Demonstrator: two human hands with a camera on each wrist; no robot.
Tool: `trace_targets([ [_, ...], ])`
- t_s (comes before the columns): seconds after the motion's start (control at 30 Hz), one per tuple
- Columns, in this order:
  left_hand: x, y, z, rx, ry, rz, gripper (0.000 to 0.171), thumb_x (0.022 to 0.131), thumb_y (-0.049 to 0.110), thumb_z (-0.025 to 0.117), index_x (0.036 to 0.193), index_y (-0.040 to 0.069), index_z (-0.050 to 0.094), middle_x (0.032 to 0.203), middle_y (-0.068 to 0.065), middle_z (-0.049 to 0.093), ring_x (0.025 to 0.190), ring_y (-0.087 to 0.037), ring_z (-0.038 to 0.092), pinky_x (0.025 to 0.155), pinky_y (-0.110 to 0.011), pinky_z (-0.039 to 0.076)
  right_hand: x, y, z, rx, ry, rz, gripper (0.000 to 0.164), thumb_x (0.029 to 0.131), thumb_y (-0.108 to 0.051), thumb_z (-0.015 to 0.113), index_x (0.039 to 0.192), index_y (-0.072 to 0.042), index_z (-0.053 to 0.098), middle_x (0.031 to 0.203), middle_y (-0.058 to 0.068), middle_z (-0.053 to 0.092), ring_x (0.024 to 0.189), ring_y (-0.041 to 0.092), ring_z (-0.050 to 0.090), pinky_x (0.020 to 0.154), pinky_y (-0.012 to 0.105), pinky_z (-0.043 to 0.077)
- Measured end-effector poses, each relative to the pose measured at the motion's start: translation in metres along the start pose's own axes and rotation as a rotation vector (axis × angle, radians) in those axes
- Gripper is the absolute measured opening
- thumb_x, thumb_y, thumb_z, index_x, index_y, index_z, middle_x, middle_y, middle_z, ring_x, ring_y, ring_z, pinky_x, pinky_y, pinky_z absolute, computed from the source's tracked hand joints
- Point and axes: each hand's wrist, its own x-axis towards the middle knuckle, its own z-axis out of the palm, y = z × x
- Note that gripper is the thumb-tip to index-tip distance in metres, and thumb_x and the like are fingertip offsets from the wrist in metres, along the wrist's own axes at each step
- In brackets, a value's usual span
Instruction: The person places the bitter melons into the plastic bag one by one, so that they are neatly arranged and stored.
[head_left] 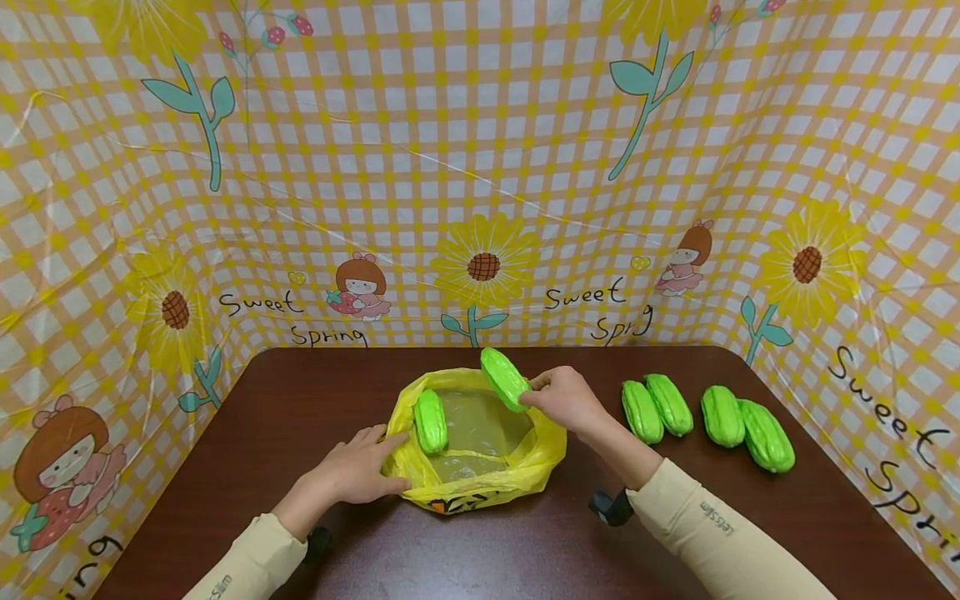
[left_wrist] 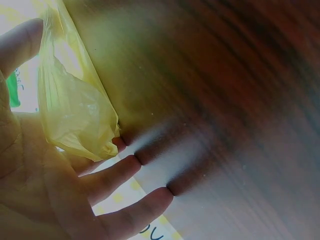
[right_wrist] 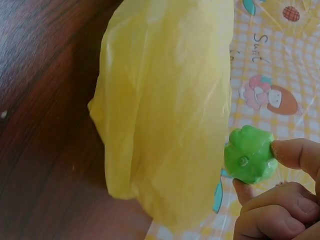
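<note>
A yellow plastic bag stands with its mouth spread wide at the table's middle. One bright green, ridged bitter melon lies inside, along the left wall. My right hand pinches another bitter melon near its lower end, tilted above the bag's far right rim. In the right wrist view that melon shows end-on between thumb and fingers, beside the bag. At the bag's left side, my left hand touches the plastic with fingers extended; in the left wrist view the fingertips meet the table.
Several more bitter melons lie in pairs at the table's right, one pair nearer and one farther right. The dark wooden table is walled on three sides by a checked, flower-printed cloth.
</note>
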Motion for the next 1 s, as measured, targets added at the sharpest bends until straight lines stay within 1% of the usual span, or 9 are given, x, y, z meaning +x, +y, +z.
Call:
trace_targets([
  [0.13,0.000,0.000,0.000,-0.001,-0.003,-0.005,0.076,0.089,0.052,0.071,0.152,0.018,0.046,0.157,-0.022,0.037,0.146,-0.041,0.033,0.107,-0.072,0.029,0.001,-0.005,0.009,-0.008,-0.003,-0.001,0.039,0.087,-0.020,0.074,0.117,0.005,0.072,0.125,0.021,0.068,0.100,0.026,0.063,0.080,0.036,0.052],
  [0.27,0.000,0.001,-0.001,-0.007,-0.006,-0.008,0.075,0.089,0.051,0.071,0.152,0.018,0.046,0.157,-0.022,0.036,0.146,-0.041,0.032,0.108,-0.072,0.028,0.000,-0.012,0.017,0.013,-0.022,-0.003,0.031,0.086,-0.016,0.074,0.110,0.004,0.075,0.090,0.010,0.069,0.064,0.016,0.049,0.062,0.029,0.043],
  [0.4,0.000,0.001,0.000,-0.011,-0.007,-0.007,0.076,0.089,0.051,0.071,0.152,0.018,0.046,0.158,-0.022,0.035,0.147,-0.042,0.032,0.108,-0.072,0.028,0.000,-0.016,0.027,0.017,-0.036,-0.001,0.028,0.084,-0.013,0.073,0.106,0.004,0.076,0.086,0.009,0.070,0.051,0.011,0.031,0.054,0.025,0.034],
  [0.5,0.000,0.000,0.001,-0.008,-0.006,-0.005,0.076,0.089,0.051,0.071,0.153,0.018,0.045,0.158,-0.022,0.035,0.147,-0.042,0.032,0.108,-0.073,0.027,0.001,-0.018,0.034,0.011,-0.039,0.003,0.027,0.083,-0.012,0.074,0.104,0.005,0.077,0.105,0.017,0.074,0.049,0.010,0.031,0.052,0.024,0.033],
  [0.73,0.001,0.000,0.001,-0.004,-0.006,-0.005,0.076,0.089,0.052,0.071,0.152,0.017,0.046,0.156,-0.021,0.038,0.146,-0.041,0.033,0.108,-0.072,0.029,0.001,-0.018,0.047,-0.013,-0.063,0.012,0.025,0.084,-0.015,0.076,0.102,0.003,0.078,0.101,0.016,0.075,0.048,0.010,0.028,0.052,0.026,0.032],
  [0.8,0.001,0.000,0.001,-0.002,-0.010,-0.005,0.076,0.089,0.052,0.071,0.152,0.018,0.046,0.156,-0.021,0.038,0.146,-0.041,0.033,0.108,-0.071,0.029,0.000,-0.018,0.048,-0.016,-0.069,0.024,0.022,0.085,-0.016,0.076,0.100,0.000,0.079,0.085,0.012,0.074,0.048,0.010,0.026,0.051,0.026,0.030],
  [0.87,0.001,0.000,0.001,-0.003,-0.013,-0.007,0.076,0.089,0.052,0.071,0.152,0.018,0.045,0.157,-0.021,0.037,0.146,-0.041,0.032,0.108,-0.071,0.028,0.000,-0.019,0.049,-0.023,-0.074,0.020,0.015,0.085,-0.017,0.077,0.080,-0.003,0.076,0.064,0.000,0.061,0.047,0.010,0.022,0.049,0.026,0.026],
  [0.93,0.001,0.000,0.001,-0.006,-0.014,-0.009,0.076,0.089,0.052,0.071,0.153,0.019,0.045,0.157,-0.021,0.036,0.147,-0.041,0.032,0.109,-0.071,0.028,-0.001,-0.020,0.050,-0.022,-0.080,0.013,0.030,0.084,-0.016,0.076,0.060,-0.009,0.062,0.051,-0.006,0.037,0.048,0.010,0.017,0.048,0.026,0.021],
  [1.0,0.000,0.000,0.000,-0.007,-0.012,-0.010,0.076,0.089,0.052,0.071,0.153,0.019,0.045,0.158,-0.022,0.035,0.147,-0.041,0.031,0.109,-0.072,0.027,0.000,-0.020,0.051,-0.022,-0.084,-0.010,0.046,0.084,-0.014,0.075,0.052,-0.015,0.043,0.050,-0.007,0.020,0.049,0.010,0.013,0.047,0.026,0.018],
])
